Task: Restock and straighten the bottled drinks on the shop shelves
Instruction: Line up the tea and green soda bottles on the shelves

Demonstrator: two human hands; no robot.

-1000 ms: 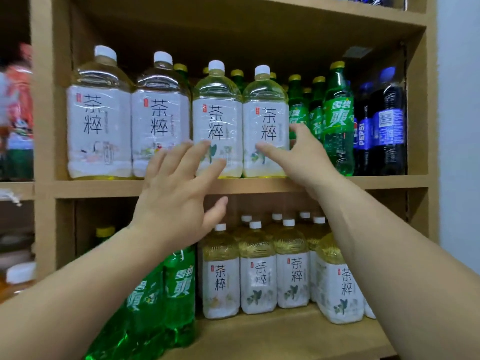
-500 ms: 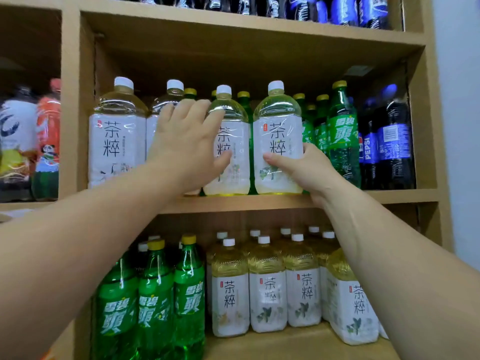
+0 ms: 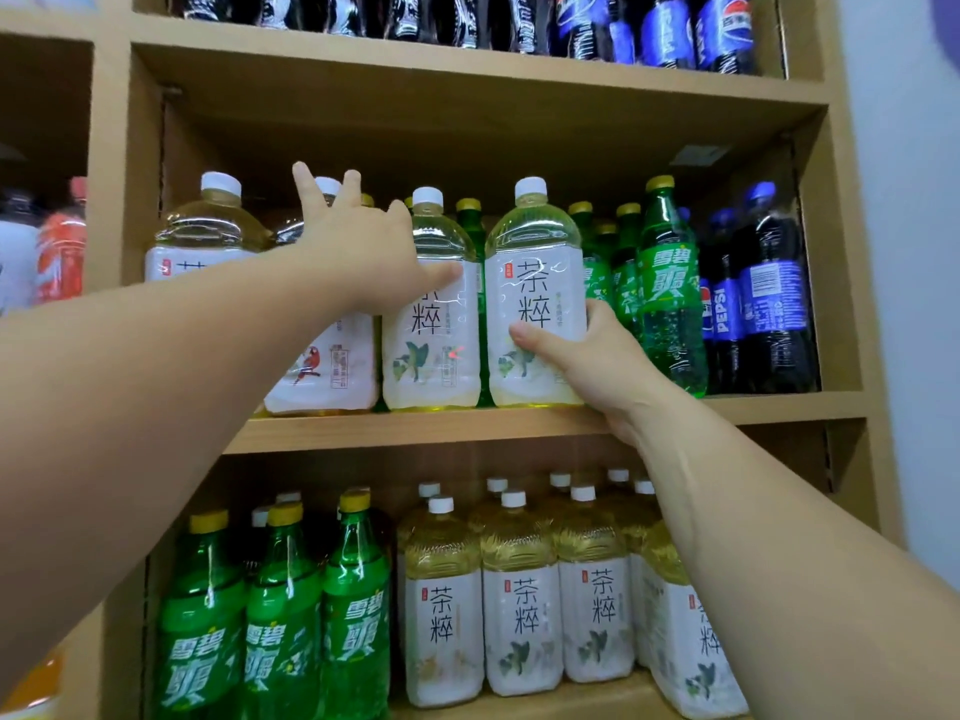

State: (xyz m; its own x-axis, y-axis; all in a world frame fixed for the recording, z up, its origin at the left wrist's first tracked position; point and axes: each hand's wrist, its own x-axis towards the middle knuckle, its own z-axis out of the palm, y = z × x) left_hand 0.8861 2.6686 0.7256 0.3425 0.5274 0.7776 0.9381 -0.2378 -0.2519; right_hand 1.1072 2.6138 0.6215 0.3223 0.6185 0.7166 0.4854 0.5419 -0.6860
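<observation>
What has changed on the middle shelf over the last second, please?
The left hand rose from the shelf edge to the second tea bottle, thumb on the third tea bottle. The right hand now grips the rightmost tea bottle. Bottles stay upright.

Shop, drinks section: wooden shelves (image 3: 415, 431) were packed with rows of identical tea bottles (image 3: 431, 330), green soda bottles (image 3: 280, 641) lower left, Pepsi bottles (image 3: 769, 304) right, labels outward.
</observation>
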